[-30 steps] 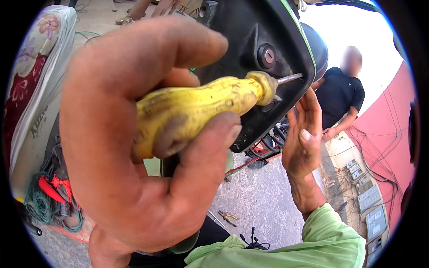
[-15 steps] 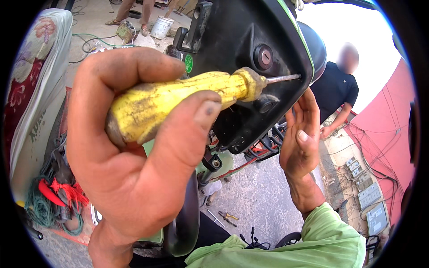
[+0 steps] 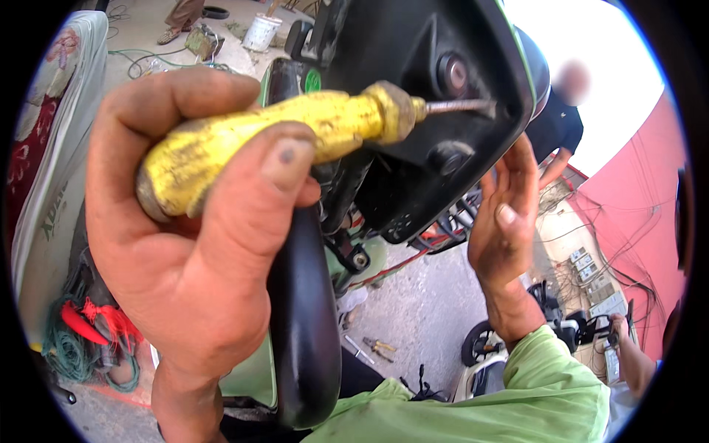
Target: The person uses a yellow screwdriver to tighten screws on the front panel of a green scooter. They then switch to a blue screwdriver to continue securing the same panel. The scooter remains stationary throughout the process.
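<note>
My left hand (image 3: 214, 244) is wrapped round the dirty yellow handle of a screwdriver (image 3: 266, 136). Its metal shaft points right, with the tip over a black plastic panel (image 3: 413, 173) close to the right corner; whether it touches there I cannot tell. A round key lock (image 3: 453, 72) sits in the panel above the shaft, and a round recess (image 3: 447, 157) lies below it. My right hand (image 3: 506, 214) is at the panel's right edge, fingers stretched up against its side and thumb apart. Under my left hand curves a padded black seat (image 3: 303, 340).
Pliers (image 3: 380, 347) lie on the concrete floor. At left are a plastic-covered cushion (image 3: 59, 140) and tangled green rope (image 3: 66, 347). A person in a dark shirt (image 3: 557, 125) stands behind the panel. A scooter (image 3: 487, 369) and another person's arm (image 3: 631, 351) are at lower right.
The view has shifted, and the panel appears farther right. My left hand and screwdriver appear farther left and slightly higher. A scooter and another person's arm have come into view.
</note>
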{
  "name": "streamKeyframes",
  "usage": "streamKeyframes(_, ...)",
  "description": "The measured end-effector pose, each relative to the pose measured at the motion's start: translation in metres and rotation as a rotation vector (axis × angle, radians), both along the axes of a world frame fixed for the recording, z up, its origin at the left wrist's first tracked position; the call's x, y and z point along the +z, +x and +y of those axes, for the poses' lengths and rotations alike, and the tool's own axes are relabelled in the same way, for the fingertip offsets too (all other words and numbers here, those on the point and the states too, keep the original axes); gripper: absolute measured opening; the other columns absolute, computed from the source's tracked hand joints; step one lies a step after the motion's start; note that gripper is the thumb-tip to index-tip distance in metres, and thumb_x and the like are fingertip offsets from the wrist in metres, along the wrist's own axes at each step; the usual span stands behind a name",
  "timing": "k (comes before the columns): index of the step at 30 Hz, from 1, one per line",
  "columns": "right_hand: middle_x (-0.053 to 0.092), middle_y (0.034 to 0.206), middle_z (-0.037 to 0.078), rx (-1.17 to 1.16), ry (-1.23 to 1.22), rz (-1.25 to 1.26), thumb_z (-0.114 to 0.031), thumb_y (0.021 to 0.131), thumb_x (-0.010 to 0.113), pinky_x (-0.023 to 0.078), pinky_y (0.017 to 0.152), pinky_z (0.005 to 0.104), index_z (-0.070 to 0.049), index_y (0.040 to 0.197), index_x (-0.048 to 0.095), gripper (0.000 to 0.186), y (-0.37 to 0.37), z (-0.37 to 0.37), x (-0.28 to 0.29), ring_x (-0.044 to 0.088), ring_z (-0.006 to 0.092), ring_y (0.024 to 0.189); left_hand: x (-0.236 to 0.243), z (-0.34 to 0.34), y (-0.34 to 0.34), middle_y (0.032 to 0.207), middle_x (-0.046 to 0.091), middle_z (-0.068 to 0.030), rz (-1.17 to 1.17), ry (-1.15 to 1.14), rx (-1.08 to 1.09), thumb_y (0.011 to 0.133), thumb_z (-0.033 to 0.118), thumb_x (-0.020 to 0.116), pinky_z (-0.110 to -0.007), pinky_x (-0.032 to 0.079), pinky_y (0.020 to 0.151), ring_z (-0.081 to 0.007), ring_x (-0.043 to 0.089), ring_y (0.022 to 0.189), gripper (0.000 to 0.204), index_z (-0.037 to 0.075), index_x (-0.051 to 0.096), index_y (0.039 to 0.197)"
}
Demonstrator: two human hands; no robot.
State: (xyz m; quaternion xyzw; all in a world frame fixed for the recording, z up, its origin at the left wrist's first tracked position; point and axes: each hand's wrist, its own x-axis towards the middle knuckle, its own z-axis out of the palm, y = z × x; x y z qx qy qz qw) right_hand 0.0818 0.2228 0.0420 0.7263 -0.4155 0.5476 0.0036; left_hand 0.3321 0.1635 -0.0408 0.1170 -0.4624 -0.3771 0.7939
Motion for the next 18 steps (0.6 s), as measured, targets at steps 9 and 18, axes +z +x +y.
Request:
streamKeyframes(9, 0.038, 0.149, 0.025, 0.004, -0.041, -0.016, -0.03, 0.076, 0.062, 0.025, 0.119, 0.0428, 0.011, 0.148, 0.027, 0.09, -0.002, -0.002, -0.005, 0.038, 0.0319, 0.14, -0.053, 0.012, 0.054, 0.102, 0.068, -0.0201, 0.177, 0.115, -0.02, 0.098, 0.025, 0.062, -0.033, 0.056, 0.066, -0.0233, 0.066, 0.068, 0.038, -0.001, 0.051, 0.124)
streamKeyframes(18, 0.038, 0.149, 0.023, 0.109, -0.122, 0.139, -0.033, 0.08, 0.069, 0.028, 0.117, 0.0444, 0.007, 0.151, 0.022, 0.093, -0.038, -0.027, -0.027, 0.039, 0.031, 0.138, -0.141, 0.032, 0.089, 0.1, 0.064, -0.0133, 0.196, 0.367, -0.111, 0.102, 0.021, 0.055, -0.034, 0.048, 0.072, -0.0182, 0.057, 0.08, 0.026, 0.002, 0.054, 0.12)
